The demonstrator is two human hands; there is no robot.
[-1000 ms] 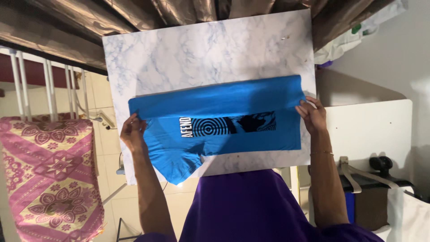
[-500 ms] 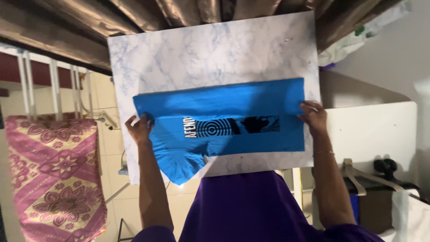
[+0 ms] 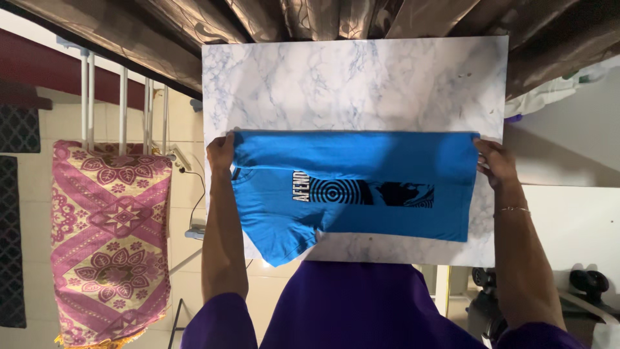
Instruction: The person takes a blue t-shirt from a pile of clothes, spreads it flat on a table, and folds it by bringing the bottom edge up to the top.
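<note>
Purple short-sleeved top (image 3: 361, 304); thin bracelet (image 3: 513, 209) on right wrist.

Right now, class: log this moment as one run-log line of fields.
left hand: grips folded edge of blue T-shirt | right hand: grips opposite end | shirt: lies on marble-pattern table, sleeve overhangs near edge

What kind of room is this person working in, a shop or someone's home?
Most likely a home laundry or utility corner. A blue T-shirt lies partly folded on a marble-patterned table, a pink patterned cloth hangs over a white drying rack, and brown curtains hang behind.
</note>
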